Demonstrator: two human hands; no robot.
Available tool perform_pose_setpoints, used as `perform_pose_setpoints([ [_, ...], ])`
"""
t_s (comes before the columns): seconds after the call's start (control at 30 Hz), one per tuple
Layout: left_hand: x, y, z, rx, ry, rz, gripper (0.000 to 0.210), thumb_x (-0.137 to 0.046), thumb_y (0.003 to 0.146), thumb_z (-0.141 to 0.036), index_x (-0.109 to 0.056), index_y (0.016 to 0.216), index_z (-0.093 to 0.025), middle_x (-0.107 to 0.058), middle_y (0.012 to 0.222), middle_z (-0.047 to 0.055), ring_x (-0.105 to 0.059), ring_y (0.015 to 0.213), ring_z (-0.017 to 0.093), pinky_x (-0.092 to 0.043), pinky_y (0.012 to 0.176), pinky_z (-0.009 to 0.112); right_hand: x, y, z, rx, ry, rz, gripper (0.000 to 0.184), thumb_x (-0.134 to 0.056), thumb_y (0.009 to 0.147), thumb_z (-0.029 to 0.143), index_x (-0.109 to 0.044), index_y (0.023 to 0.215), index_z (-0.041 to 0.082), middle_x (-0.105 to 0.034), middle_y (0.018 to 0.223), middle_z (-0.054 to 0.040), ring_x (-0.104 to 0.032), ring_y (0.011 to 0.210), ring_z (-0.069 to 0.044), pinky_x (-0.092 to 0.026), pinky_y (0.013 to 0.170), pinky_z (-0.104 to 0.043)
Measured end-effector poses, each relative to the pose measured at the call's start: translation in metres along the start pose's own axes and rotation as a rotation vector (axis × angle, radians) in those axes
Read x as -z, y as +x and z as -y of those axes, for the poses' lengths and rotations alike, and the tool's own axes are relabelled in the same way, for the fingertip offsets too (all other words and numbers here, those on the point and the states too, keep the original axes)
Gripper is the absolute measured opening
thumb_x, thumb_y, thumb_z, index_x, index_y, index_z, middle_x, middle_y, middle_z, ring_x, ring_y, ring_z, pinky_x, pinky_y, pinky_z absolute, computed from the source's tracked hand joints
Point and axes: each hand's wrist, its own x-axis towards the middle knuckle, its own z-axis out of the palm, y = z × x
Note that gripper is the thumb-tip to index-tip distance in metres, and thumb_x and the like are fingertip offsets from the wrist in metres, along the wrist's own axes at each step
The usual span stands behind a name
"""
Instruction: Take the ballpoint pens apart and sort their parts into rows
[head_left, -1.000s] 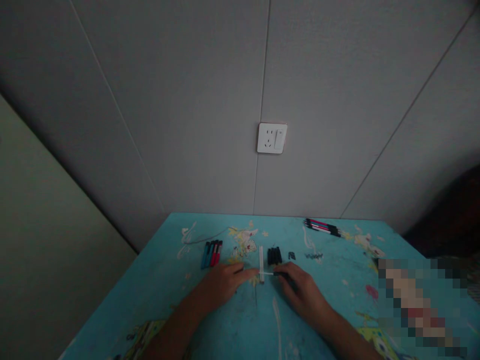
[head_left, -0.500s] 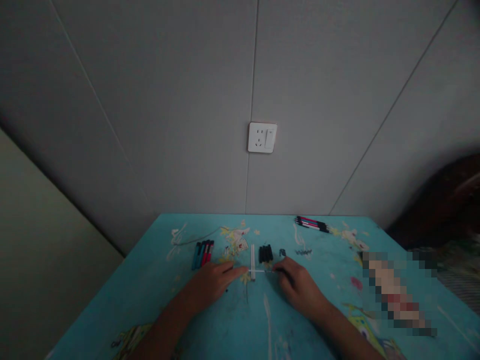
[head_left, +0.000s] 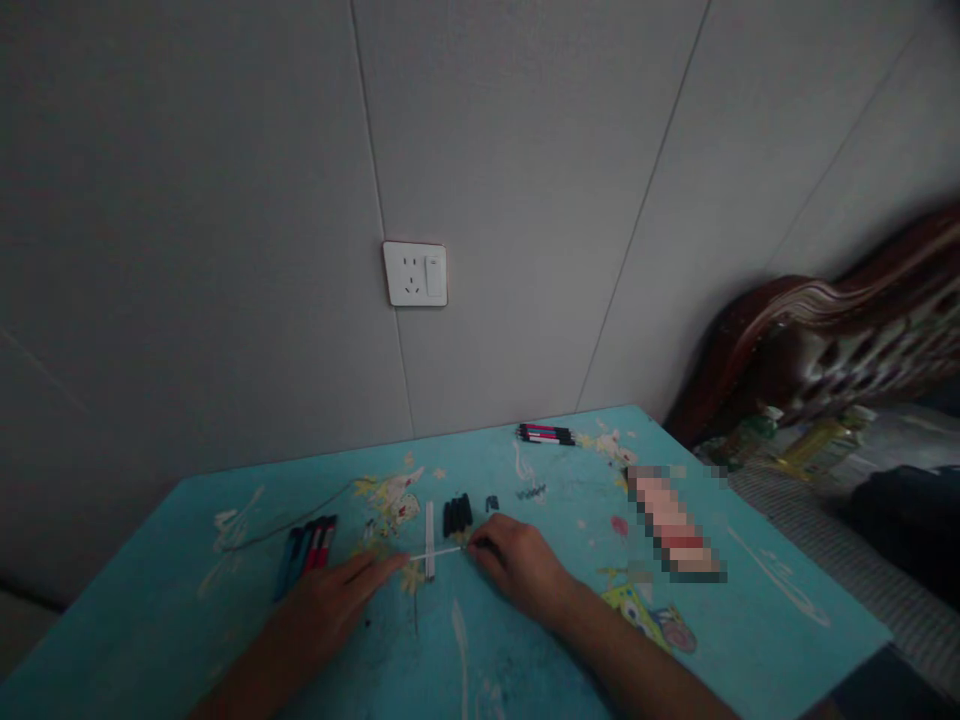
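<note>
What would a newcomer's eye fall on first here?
Probably the blue table, low in the picture. On it, a thin white stick runs from the left hand toward a dark piece in the right hand's grip. Above, a white socket stands out on the grey wall.

Hands (head_left: 517, 562) at ends of thin white rod (head_left: 445, 552), crossing white sticks (head_left: 429, 522); black pieces (head_left: 457, 515) nearby.

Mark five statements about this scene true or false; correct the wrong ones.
1. A thin white rod crosses two slim white strips. True.
2. No grip is near it. False: it reaches from the left grip to the right grip.
3. Short black cylinders lie right of the strips. True.
4. These things lie on plain red wood. False: the tabletop is blue with cartoon prints.
5. A white squarish wall socket is above the tabletop. True.
</note>
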Motion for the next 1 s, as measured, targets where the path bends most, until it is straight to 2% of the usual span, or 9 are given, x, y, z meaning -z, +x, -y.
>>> perform_pose_setpoints([
  [0.2,-0.003,-0.005,0.021,0.015,0.02,-0.116,0.055,-0.042,0.092,-0.014,-0.044,0.143,-0.037,-0.07,0.119,-0.001,-0.071,0.094,0.015,-0.057,0.084,0.024,0.004,0.0,-0.007,-0.224,-0.278,-0.071,0.014,-0.054,0.093,0.027,-0.067,0.097,0.021,-0.07,0.095,-0.0062,-0.067,0.082,-0.019,-0.047,0.072,-0.026],
  [0.33,-0.004,-0.004,0.019,0.07,-0.023,-0.093,0.052,-0.042,0.095,-0.017,-0.044,0.143,-0.037,-0.07,0.117,-0.002,-0.071,0.094,0.015,-0.057,0.084,0.023,0.004,0.0,-0.012,-0.32,-0.446,-0.052,0.014,-0.053,0.093,0.027,-0.066,0.092,0.02,-0.072,0.088,-0.0072,-0.069,0.075,-0.021,-0.045,0.064,-0.027],
  [0.43,-0.004,-0.002,0.016,0.075,-0.048,-0.061,0.05,-0.041,0.097,-0.019,-0.043,0.143,-0.036,-0.069,0.121,-0.001,-0.069,0.102,0.016,-0.056,0.089,0.026,0.004,0.001,-0.016,-0.371,-0.522,-0.065,0.018,-0.051,0.095,0.029,-0.065,0.09,0.02,-0.072,0.086,-0.0077,-0.07,0.073,-0.022,-0.045,0.061,-0.027],
  [0.7,-0.011,-0.004,0.022,0.009,-0.021,-0.044,0.049,-0.041,0.097,-0.021,-0.042,0.145,-0.034,-0.066,0.128,-0.001,-0.067,0.109,0.016,-0.053,0.095,0.027,-0.003,0.01,-0.02,-0.431,-0.595,-0.025,0.027,-0.043,0.099,0.028,-0.067,0.093,0.016,-0.071,0.088,-0.012,-0.071,0.076,-0.025,-0.048,0.062,-0.03],
  [0.87,-0.015,-0.005,0.024,0.007,-0.016,-0.044,0.047,-0.042,0.097,-0.022,-0.044,0.143,-0.033,-0.065,0.128,0.0,-0.066,0.111,0.017,-0.052,0.096,0.027,-0.005,0.009,-0.018,-0.474,-0.589,0.001,0.027,-0.045,0.098,0.031,-0.068,0.094,0.016,-0.072,0.092,-0.0111,-0.071,0.079,-0.024,-0.048,0.065,-0.03],
  [1.0,-0.011,-0.002,0.018,0.016,-0.027,-0.022,0.047,-0.04,0.098,-0.02,-0.044,0.143,-0.032,-0.065,0.129,0.001,-0.065,0.112,0.016,-0.051,0.098,0.028,-0.001,0.002,-0.018,-0.493,-0.567,0.011,0.026,-0.047,0.098,0.034,-0.067,0.094,0.019,-0.072,0.092,-0.0093,-0.07,0.08,-0.023,-0.046,0.066,-0.028],
])
